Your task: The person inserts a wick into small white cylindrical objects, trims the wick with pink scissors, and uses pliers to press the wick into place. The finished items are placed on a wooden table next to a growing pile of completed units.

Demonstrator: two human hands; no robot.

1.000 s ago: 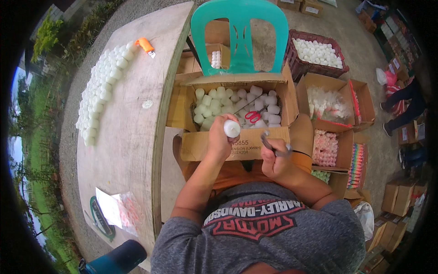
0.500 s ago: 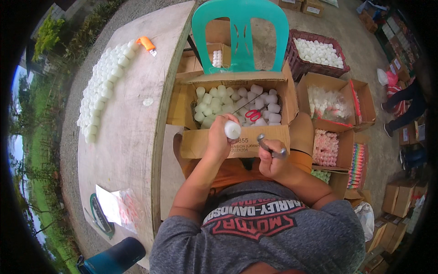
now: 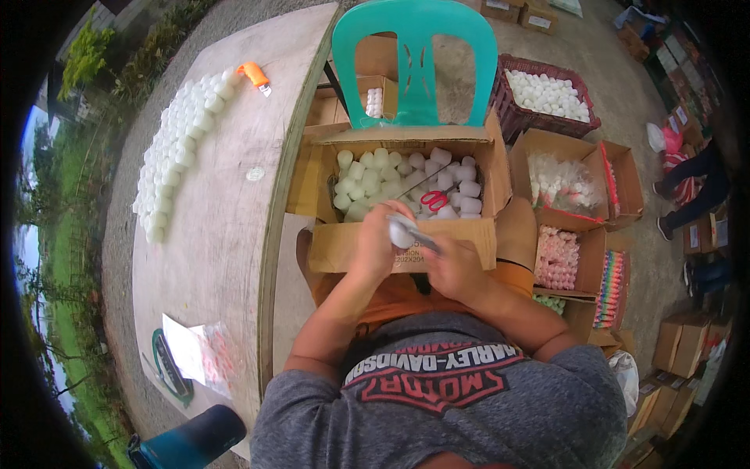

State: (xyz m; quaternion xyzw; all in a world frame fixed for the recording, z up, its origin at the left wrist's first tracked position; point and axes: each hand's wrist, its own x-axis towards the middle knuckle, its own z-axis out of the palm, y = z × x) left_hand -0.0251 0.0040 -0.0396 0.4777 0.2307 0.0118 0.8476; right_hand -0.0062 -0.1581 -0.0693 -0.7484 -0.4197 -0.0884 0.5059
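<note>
My left hand point(image 3: 378, 244) is closed around a short white candle point(image 3: 401, 235), held upright over the front flap of a cardboard box. In my right hand point(image 3: 455, 270) is a grey metal hand tool point(image 3: 423, 241), its exact kind unclear, with its tip lying across the candle's top. Both hands are close together. Behind them the open cardboard box point(image 3: 328, 234) is full of similar white candles point(image 3: 375, 176). On top of these lie red-handled scissors point(image 3: 434, 201) and a thin dark rod point(image 3: 422, 181).
At left, a wooden table point(image 3: 223, 258) bears rows of white candles point(image 3: 176, 152), an orange cutter point(image 3: 254, 76), a plastic bag point(image 3: 205, 356) and a dark blue tumbler point(image 3: 191, 439). A green chair point(image 3: 418, 23) stands ahead. A maroon crate point(image 3: 508, 98) and cartons point(image 3: 555, 207) line the right.
My right hand has moved left and up, bringing the metal tool onto the candle. The candle stays in my left hand, slightly shifted and now partly covered by the tool.
</note>
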